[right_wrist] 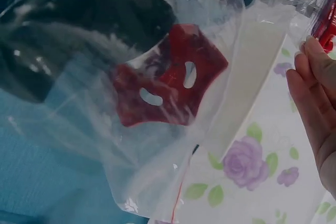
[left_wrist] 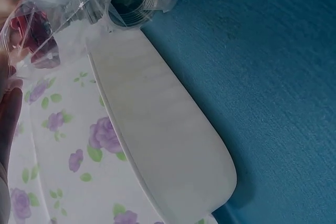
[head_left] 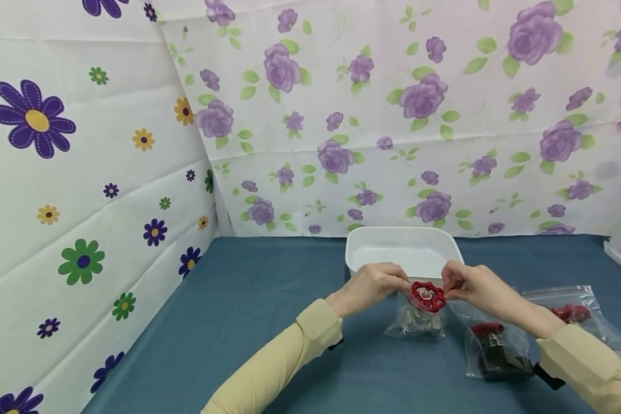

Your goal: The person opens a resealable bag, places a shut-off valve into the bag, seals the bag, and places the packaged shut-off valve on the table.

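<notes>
Between my two hands is a metal valve with a round red handwheel (head_left: 427, 296), packed in a clear plastic bag (head_left: 415, 329). My left hand (head_left: 374, 286) pinches the bag at the left side of the wheel. On the opposite side, my right hand (head_left: 480, 288) pinches it with thumb and fingertips near the wheel's rim. In the left wrist view the valve's threaded opening (left_wrist: 131, 11) faces the camera through the plastic. The right wrist view shows my right hand's fingers (right_wrist: 310, 77) at the edge of the red wheel.
A white tray (head_left: 403, 231) stands behind the valve, against the floral cloth. Near my right forearm lies a bagged black valve (head_left: 502, 353) with a red handle (right_wrist: 202, 59). Farther right is another bag with a red handwheel (head_left: 571, 313). A blue cloth (head_left: 269, 287) covers the table.
</notes>
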The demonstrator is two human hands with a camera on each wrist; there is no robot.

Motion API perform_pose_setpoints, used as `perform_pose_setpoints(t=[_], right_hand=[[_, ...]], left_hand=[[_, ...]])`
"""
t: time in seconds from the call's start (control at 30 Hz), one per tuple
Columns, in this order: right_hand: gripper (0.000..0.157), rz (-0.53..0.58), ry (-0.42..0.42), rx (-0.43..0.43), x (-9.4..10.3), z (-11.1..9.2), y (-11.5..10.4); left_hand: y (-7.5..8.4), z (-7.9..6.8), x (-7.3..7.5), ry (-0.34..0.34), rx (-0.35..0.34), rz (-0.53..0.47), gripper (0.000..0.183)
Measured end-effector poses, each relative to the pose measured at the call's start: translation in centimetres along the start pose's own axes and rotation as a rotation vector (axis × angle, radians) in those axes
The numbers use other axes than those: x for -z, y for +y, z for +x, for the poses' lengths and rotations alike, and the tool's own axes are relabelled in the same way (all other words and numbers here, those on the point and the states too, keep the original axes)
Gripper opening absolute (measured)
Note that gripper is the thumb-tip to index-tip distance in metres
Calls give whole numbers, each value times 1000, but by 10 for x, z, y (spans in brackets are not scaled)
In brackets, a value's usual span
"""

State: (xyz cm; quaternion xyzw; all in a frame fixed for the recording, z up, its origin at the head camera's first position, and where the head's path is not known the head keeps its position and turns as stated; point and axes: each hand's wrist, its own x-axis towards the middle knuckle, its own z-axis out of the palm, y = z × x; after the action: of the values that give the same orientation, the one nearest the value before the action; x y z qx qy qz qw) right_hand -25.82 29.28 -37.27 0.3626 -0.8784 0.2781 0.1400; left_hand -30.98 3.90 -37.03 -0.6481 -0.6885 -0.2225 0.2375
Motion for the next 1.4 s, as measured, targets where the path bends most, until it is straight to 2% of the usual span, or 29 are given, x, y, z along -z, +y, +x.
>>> perform_pose_setpoints(t=[0.2,0.4,0.63,1.0,1.23,1.3,1.4], right_hand=[[44,-107,43,64,10,1,-3],[41,-190,57,78,19,0,-6],[41,-259,136,137,29,2,-13],[40,-238,171,188,28,3,-23],[43,-246,201,202,26,3,-29],[38,-249,207,211,27,5,-30],[15,-236,215,222,27,7,-32]], left_hand=[[-2,-1,1,4,-2,-23,14],[-3,-3,3,-43,-49,44,14],[-3,1,8,9,-84,42,14],[-4,-1,17,80,-3,-113,10],[1,-1,19,145,62,-347,13],[3,1,22,164,63,-395,13],[8,4,29,173,53,-440,12]])
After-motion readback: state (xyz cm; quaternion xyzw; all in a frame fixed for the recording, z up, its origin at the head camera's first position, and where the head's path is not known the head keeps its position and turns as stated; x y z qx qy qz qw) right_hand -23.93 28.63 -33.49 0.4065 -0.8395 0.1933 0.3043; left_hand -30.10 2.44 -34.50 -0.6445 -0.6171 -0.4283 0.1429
